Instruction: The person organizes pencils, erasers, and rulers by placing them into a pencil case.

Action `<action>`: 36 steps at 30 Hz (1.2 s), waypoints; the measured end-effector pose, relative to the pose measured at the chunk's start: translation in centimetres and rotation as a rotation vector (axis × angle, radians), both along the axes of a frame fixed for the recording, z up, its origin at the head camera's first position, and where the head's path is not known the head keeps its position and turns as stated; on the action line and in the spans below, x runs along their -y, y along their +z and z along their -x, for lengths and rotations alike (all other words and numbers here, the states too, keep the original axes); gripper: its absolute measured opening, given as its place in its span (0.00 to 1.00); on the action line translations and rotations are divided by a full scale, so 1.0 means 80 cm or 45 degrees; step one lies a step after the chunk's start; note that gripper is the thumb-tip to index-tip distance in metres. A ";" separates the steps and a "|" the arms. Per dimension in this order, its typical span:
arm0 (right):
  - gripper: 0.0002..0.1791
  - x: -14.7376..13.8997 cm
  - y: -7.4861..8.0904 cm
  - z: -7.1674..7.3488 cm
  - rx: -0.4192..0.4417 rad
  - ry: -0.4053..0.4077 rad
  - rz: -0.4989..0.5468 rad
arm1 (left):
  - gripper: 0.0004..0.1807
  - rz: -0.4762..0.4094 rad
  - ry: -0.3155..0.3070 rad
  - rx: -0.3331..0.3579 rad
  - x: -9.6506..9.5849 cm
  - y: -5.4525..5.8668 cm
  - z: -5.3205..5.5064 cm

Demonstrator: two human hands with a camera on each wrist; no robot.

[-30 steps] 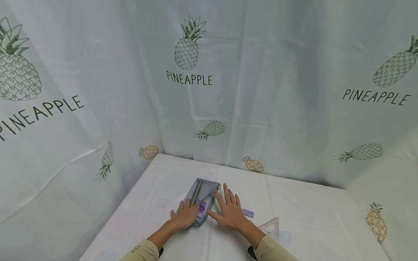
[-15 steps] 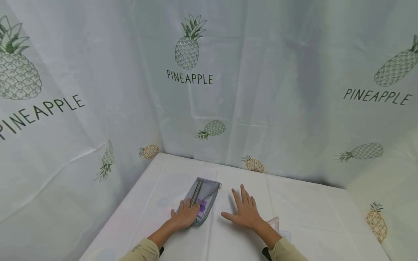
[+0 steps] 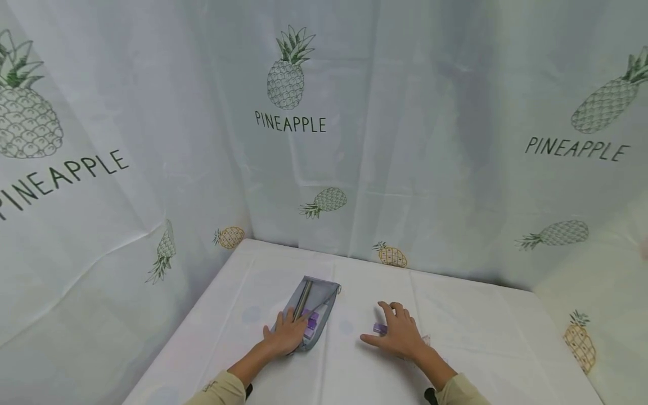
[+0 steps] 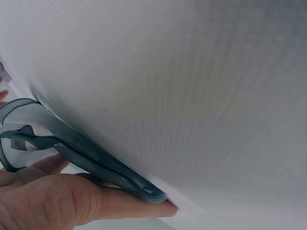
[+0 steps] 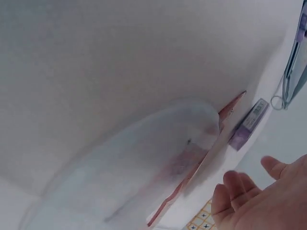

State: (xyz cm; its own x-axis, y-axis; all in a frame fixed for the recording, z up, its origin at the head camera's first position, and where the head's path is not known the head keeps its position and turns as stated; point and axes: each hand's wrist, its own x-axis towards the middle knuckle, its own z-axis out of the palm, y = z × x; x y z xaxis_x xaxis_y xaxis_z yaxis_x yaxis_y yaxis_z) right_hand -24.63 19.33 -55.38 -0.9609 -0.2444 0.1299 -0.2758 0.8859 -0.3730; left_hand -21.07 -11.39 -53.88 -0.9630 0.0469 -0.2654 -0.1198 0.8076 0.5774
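Observation:
A grey mesh pencil case (image 3: pixel 324 293) lies at the middle left of the table, with a long dark stick (image 3: pixel 303 299) and several purple blocks (image 3: pixel 310 324) visible in it. My left hand (image 3: pixel 287 337) rests on its near-left part, fingers spread. In the left wrist view the thumb lies along the edge of the case (image 4: pixel 96 155). My right hand (image 3: pixel 400 335) hovers with bent fingers around a small purple-and-white block (image 3: pixel 379 328), thumb apart from the fingers. The right wrist view shows a gap between that hand (image 5: pixel 268 201) and the labelled block (image 5: pixel 248 125).
Partly behind the right forearm is a reddish set square (image 3: pixel 427 339). A clear, rounded plastic piece (image 5: pixel 120 163) lies over it in the right wrist view. White cloth (image 3: pixel 476 349) covers the table, and pineapple-print curtains (image 3: pixel 430 140) stand behind and at both sides.
My right hand has moved from beside the pencil case rightward to the loose purple block, and its fingers have bent from straight. The left hand stays on the case.

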 end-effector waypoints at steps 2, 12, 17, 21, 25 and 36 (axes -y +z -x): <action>0.55 -0.005 0.000 0.001 0.050 -0.011 0.037 | 0.29 0.002 -0.009 0.002 0.000 0.001 0.000; 0.29 -0.028 -0.005 0.005 0.187 0.032 0.321 | 0.29 0.005 -0.025 0.002 -0.001 0.002 0.001; 0.18 -0.029 -0.009 0.005 0.167 0.030 0.344 | 0.29 0.003 -0.026 0.013 0.000 0.001 0.001; 0.14 -0.031 -0.009 0.006 0.183 0.035 0.345 | 0.30 0.007 -0.025 0.007 0.000 0.000 0.002; 0.12 -0.032 -0.009 0.007 0.202 0.039 0.334 | 0.30 0.006 -0.018 0.009 -0.001 -0.001 0.002; 0.10 -0.030 -0.010 0.009 0.184 0.053 0.341 | 0.30 -0.006 -0.018 -0.002 0.001 -0.001 0.004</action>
